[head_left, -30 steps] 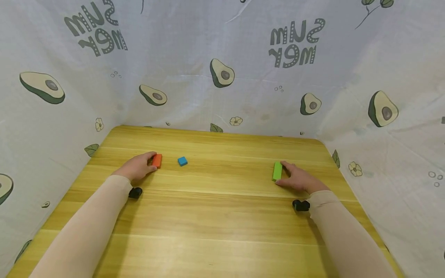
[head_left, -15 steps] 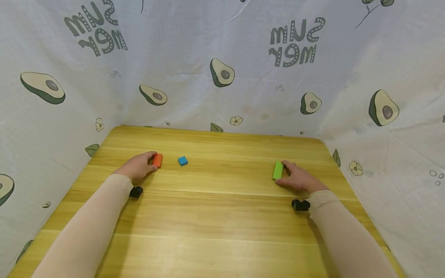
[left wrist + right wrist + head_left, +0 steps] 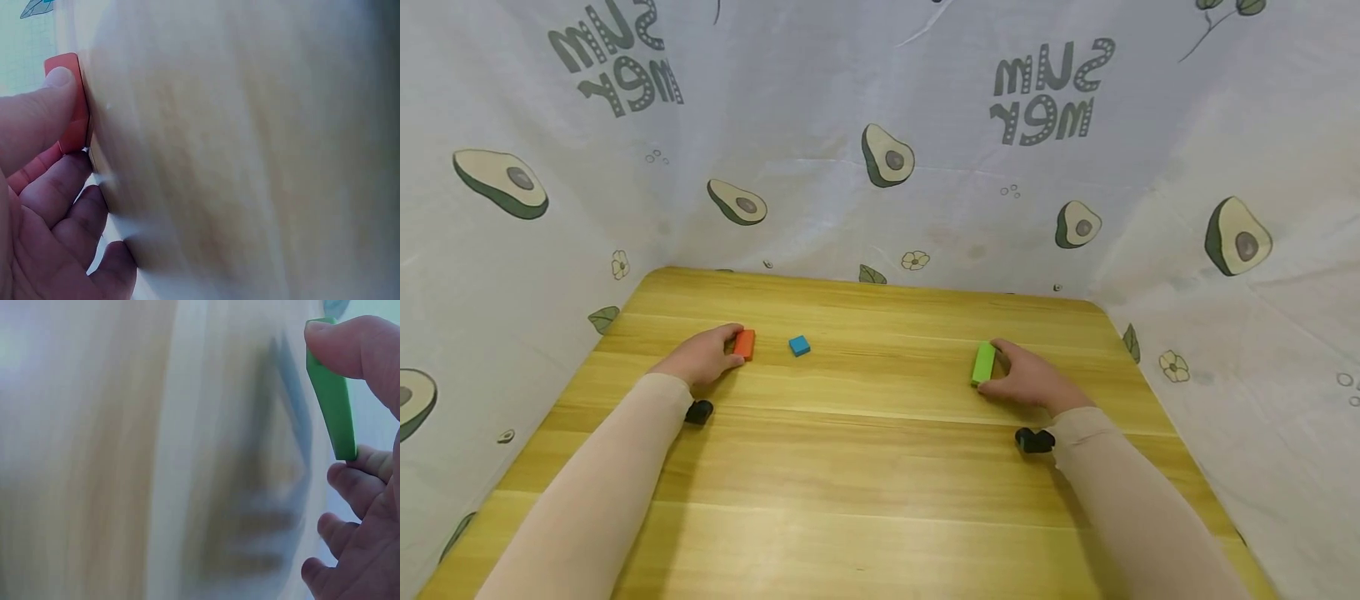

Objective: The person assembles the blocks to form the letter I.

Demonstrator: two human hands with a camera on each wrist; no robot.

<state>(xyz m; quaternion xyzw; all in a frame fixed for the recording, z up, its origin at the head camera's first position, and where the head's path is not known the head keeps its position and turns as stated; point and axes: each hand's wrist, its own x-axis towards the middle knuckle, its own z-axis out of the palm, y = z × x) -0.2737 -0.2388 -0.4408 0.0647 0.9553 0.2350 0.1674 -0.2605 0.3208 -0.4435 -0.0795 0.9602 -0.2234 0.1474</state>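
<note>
At the left of the table, my left hand (image 3: 696, 357) pinches a small red rectangular block (image 3: 744, 345) by its ends. The left wrist view shows the thumb on one end of that red block (image 3: 76, 128) and the fingertips at the other, close to the tabletop. Over on the right, my right hand (image 3: 1032, 379) grips a longer green block (image 3: 983, 363) between thumb and fingers. In the right wrist view the green block (image 3: 332, 406) stands apart from its shadow, so it appears raised off the surface. A small blue square block (image 3: 800, 345) lies right of the red one.
Yellow wood-grain table (image 3: 850, 467) spreads under both arms. A white cloth (image 3: 820, 100) printed with avocados hangs behind and along both sides. Each wrist carries a small black camera, such as the right one (image 3: 1034, 440).
My right hand has shifted left and slightly away from me with the green block. The left hand and the red block stay put; the whole head view has drifted slightly.
</note>
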